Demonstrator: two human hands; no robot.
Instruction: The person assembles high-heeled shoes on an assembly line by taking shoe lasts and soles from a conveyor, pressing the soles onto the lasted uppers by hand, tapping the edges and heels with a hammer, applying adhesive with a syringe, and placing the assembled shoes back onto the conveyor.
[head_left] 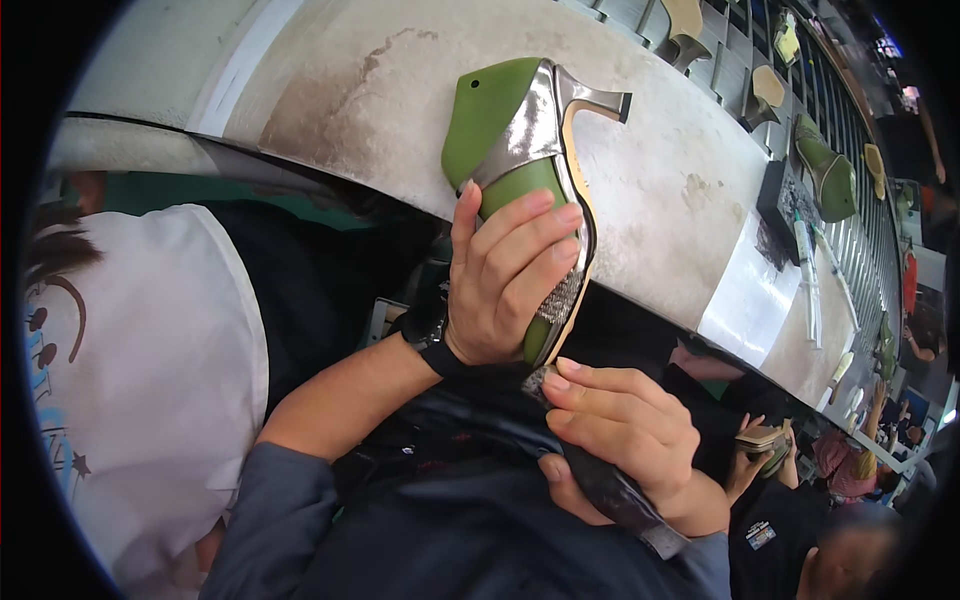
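Observation:
A silver high-heeled shoe (532,125) is fitted on a green shoe last (470,115), its heel pointing to the far right and its toe toward me. My left hand (515,265) wraps around the front of the shoe and last, hiding part of the upper. The pale sole edge faces right. In my right hand (625,430) is a dark-handled tool (610,485) with a grey, worn end (537,384) close to the toe. Whether that end touches the toe I cannot tell. The fingers cover much of the tool, so its exact kind is unclear.
A stained metal worktable (370,110) runs across beyond my hands. A black block (783,195) and thin white-handled tools (808,280) lie toward its right. Farther off, a slatted conveyor (870,240) carries more shoes and green lasts (828,170). People sit on both sides.

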